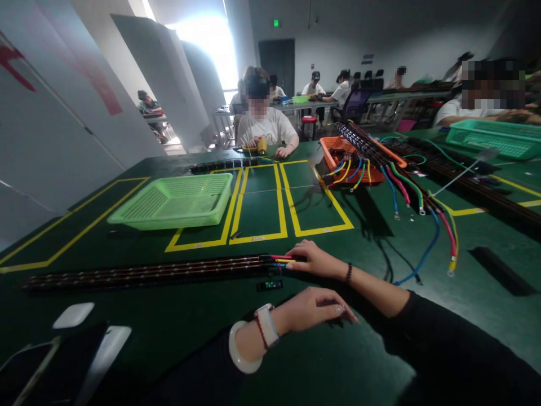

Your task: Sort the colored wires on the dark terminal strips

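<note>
A long dark wire harness (147, 273) lies across the near side of the green table, with light marks repeating along its strands. Red, yellow and blue wires come out of its right end, and my right hand (315, 259) is closed on them, the fingertips partly hiding them. Just below that end is a small dark device (269, 286) with a display, beside a thin red wire. Closer to me, my left hand (310, 310) is held over the table with its fingers stretched out, holding nothing. It wears a watch and a white bangle.
A light green basket (173, 200) stands beyond the harness, near yellow taped rectangles. An orange basket (332, 149) and dark harnesses with coloured lugged wires (399, 180) are at the right. Phones (51, 361) lie front left. A co-worker (268, 124) sits opposite.
</note>
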Available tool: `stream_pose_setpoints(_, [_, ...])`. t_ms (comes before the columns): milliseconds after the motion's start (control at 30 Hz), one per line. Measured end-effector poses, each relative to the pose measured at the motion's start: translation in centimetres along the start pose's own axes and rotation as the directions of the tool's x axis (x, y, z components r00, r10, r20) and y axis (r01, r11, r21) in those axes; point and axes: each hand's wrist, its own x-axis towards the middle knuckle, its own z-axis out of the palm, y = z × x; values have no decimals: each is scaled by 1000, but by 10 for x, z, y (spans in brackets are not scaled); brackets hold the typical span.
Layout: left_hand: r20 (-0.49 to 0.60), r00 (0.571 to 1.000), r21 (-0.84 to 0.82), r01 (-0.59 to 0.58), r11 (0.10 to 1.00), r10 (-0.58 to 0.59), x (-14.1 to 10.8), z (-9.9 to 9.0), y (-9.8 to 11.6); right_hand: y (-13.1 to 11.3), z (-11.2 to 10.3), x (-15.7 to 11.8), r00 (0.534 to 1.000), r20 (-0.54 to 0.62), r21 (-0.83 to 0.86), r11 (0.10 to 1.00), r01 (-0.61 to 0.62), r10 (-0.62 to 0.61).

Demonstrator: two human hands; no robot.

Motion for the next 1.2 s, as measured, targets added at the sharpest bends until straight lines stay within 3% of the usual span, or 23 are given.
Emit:
stream_pose_setpoints(233, [-140,981,-390,68,918,-132,4,0,0,5,4,1,1000,-12,-49,999,15,-16])
stream_pose_setpoints(400, [-213,937,-658,72,750,-277,-2,-8,0,9,4,0,999,-20,29,999,36,-35])
stream_pose_setpoints(500, [-229,921,-727,54,684,-316,-4,-11,-2,10,6,0,999,-48,59,998,23,-21])
stream_pose_setpoints(667, [-312,908,-770,-71,634,-278,-3,-12,-10,6,10,-4,988,-148,93,994,63,-49])
stream_pose_setpoints(767, [-372,889,-798,-160,580,-266,-2,-12,-13,0,7,-11,954,-240,-117,981,153,-177])
stream_pose_setpoints(900, [-491,829,-788,-293,542,-267,-1,-10,-13,-10,3,-23,893,-275,-408,885,226,-355])
stream_pose_setpoints(1033, [-532,812,-776,-352,523,-242,-1,-7,-13,-13,6,-29,852,-239,-597,762,250,-466])
stream_pose_setpoints(1200, [-584,727,-789,-405,462,-361,1,-6,-13,-15,11,-33,793,-135,-765,571,298,-594])
